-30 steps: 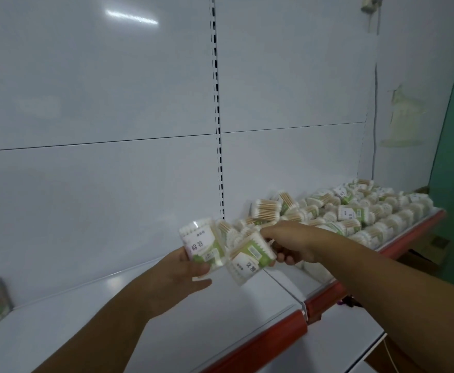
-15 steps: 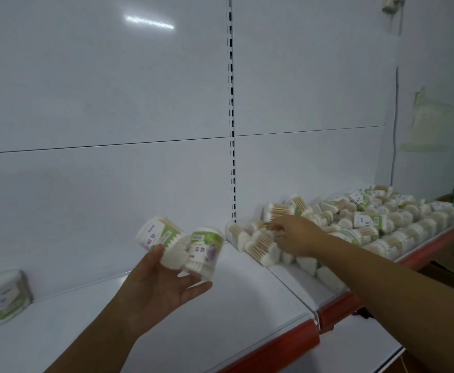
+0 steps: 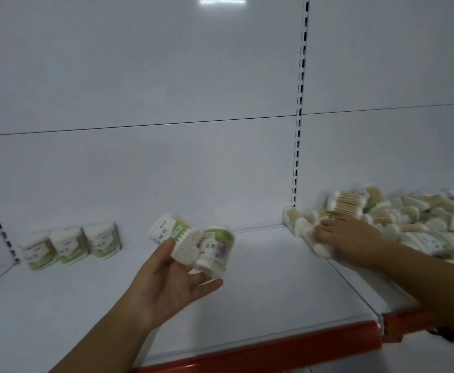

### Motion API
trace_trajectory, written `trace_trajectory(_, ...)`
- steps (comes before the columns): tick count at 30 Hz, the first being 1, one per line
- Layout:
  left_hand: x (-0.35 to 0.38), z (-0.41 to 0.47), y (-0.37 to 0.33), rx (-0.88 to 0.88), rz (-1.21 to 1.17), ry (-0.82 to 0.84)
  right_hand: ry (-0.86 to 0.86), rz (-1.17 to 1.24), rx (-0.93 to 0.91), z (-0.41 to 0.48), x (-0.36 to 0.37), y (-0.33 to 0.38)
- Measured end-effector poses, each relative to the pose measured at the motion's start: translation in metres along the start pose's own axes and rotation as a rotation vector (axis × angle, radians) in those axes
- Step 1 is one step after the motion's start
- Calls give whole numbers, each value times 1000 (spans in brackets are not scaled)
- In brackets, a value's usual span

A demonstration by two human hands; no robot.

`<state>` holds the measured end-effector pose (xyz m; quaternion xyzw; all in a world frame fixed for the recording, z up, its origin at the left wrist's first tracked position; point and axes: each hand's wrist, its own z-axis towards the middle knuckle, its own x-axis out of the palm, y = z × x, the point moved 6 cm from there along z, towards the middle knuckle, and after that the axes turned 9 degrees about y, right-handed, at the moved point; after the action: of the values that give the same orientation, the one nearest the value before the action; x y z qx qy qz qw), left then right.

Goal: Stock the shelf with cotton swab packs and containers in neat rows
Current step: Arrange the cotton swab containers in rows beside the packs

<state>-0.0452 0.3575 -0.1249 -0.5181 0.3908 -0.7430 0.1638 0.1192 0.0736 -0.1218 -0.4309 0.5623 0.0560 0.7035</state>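
Head view: left hand (image 3: 166, 286) grips two containers (image 3: 193, 240) side by side above the shelf (image 3: 261, 292), well apart from the row (image 3: 70, 246) standing at back left. Right hand (image 3: 347, 238) rests on the packs (image 3: 408, 219) heaped to the right, blur hiding whether it has closed on one. Containers look light, stiff and slick, best held round the side wall; packs look soft, best pinched mid-body.

Swab pile (image 3: 422, 219) cut off at right edge, motion-blurred.
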Motion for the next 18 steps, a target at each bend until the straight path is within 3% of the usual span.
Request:
trace_trajectory(3,-12,-17,-10,44,1,1,-62,366,79,-7,-24,-4)
trace_trajectory(8,-16,-17,-22,65,0,-10,-130,1422,169,-11,-58,18)
trace_trajectory(10,-13,-10,-24,58,15,11,-80,1684,121,-4,-70,39)
trace_trajectory(15,-32,-26,-53,41,51,141,31,1742,-1,44,-87,102)
trace_trajectory(18,-66,-49,-85,52,99,58,6,1649,32,92,-92,140)
